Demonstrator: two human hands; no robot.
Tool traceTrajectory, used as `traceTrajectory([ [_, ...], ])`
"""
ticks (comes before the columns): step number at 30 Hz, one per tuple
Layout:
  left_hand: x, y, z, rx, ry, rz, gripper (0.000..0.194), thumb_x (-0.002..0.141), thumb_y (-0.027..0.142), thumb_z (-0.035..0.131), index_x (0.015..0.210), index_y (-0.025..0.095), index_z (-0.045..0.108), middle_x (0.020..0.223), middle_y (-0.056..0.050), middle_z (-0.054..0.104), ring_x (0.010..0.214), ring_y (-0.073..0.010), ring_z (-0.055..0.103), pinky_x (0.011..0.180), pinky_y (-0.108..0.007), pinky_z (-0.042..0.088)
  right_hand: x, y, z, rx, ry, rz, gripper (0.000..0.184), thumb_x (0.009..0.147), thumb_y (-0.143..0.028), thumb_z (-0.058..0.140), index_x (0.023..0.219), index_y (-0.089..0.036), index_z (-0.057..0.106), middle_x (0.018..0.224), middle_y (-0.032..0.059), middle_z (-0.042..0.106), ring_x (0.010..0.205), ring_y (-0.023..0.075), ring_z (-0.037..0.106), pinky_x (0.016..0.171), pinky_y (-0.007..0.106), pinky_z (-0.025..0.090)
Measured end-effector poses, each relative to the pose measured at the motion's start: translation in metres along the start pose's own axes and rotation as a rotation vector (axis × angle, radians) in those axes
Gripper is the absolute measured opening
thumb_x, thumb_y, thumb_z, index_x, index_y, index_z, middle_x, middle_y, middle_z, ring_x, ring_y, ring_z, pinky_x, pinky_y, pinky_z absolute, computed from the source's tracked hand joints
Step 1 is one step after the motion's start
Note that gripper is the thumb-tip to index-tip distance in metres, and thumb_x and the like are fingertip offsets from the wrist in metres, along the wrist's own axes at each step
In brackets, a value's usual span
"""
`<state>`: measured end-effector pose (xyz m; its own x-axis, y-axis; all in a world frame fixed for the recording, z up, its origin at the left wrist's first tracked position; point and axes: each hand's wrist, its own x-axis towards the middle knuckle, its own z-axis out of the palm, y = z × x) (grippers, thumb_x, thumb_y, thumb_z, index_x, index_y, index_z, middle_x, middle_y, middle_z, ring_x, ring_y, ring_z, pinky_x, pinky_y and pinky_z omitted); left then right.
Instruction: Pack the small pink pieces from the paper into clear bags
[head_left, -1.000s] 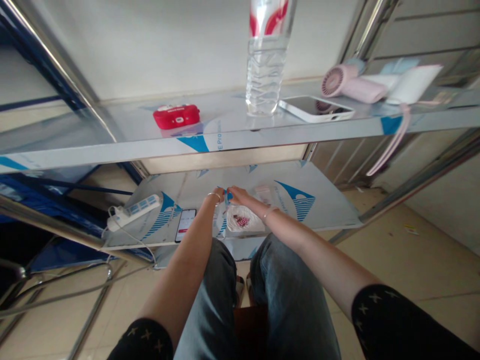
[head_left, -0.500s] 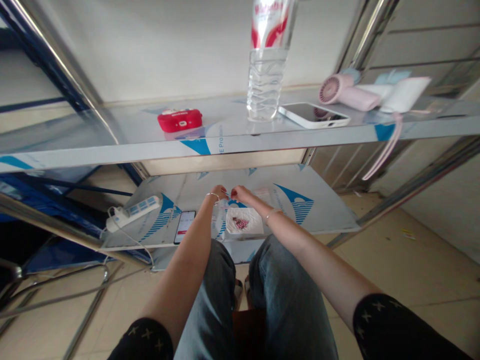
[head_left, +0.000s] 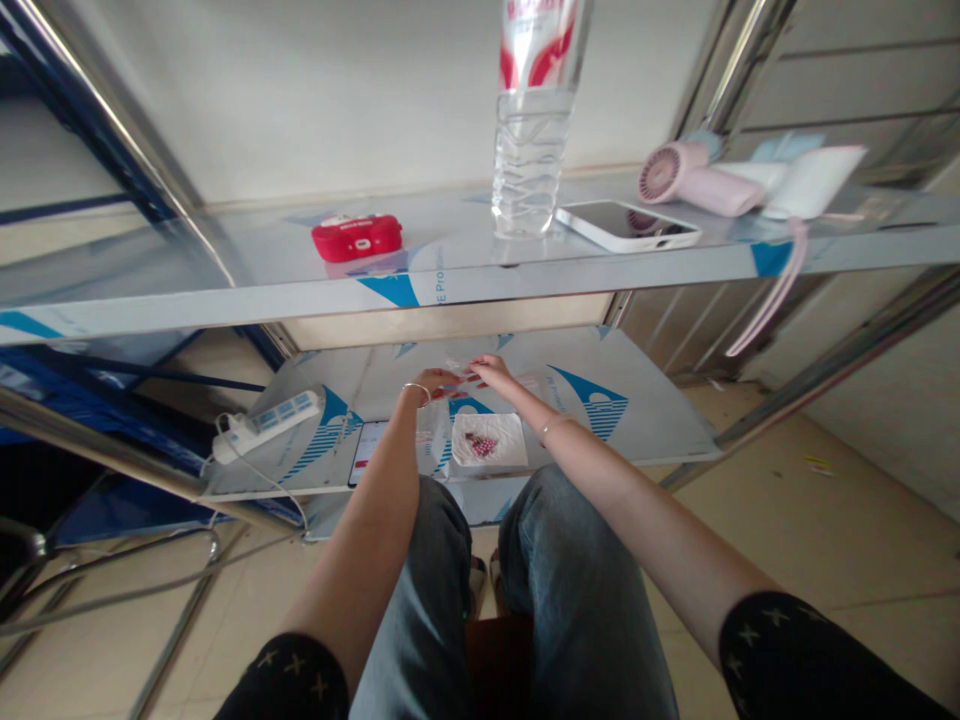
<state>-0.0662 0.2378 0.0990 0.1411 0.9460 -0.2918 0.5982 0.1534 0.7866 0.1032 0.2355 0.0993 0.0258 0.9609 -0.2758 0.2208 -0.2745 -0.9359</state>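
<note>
Over the lower shelf, my left hand (head_left: 436, 383) and my right hand (head_left: 490, 370) are close together, fingers closed on a small clear plastic bag (head_left: 454, 366) stretched between them. What is inside the bag, if anything, is too small to tell. Just below them lies a white square pad (head_left: 504, 428) with a small heap of dark red and pink pieces (head_left: 481, 444) on it. Other clear plastic (head_left: 529, 384) with a faint reddish line lies behind my right wrist. A phone with a lit screen (head_left: 365, 446) rests left of the pad, partly covered by my left forearm.
A white power strip (head_left: 277, 420) with a cable sits at the lower shelf's left. The upper shelf's front edge (head_left: 300, 303) crosses above my hands. On it stand a water bottle (head_left: 531, 165), a red case (head_left: 358, 238), a white phone (head_left: 628, 225) and a pink handheld fan (head_left: 701, 182).
My hands have moved slightly apart and up, and clear plastic now shows between them. My left fingers have straightened more. The pad and phones stay where they were.
</note>
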Motion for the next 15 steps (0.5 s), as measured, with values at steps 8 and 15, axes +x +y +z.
traceTrajectory([
  [8, 0.013, -0.014, 0.000, -0.212, 0.015, -0.063, 0.013, 0.097, 0.029, 0.093, 0.107, 0.021, 0.091, 0.096, -0.004, 0.091, 0.121, -0.0284, 0.089, 0.094, -0.031, 0.064, 0.008, 0.004, 0.010, 0.093, 0.105, -0.073, 0.015, 0.115, -0.005, 0.072, 0.102, -0.013, 0.071, 0.114, 0.0073, 0.088, 0.071, 0.0041, 0.066, 0.066, 0.011, 0.046],
  [15, 0.013, -0.013, 0.002, -0.344, -0.074, -0.087, 0.024, 0.082, 0.008, 0.102, 0.083, 0.019, 0.080, 0.098, -0.008, 0.092, 0.120, -0.0277, 0.088, 0.120, -0.040, 0.066, 0.029, 0.016, 0.010, 0.131, 0.118, -0.177, 0.009, 0.111, -0.012, 0.071, 0.103, -0.014, 0.075, 0.108, 0.0080, 0.088, 0.082, 0.0096, 0.076, 0.079, 0.014, 0.058],
])
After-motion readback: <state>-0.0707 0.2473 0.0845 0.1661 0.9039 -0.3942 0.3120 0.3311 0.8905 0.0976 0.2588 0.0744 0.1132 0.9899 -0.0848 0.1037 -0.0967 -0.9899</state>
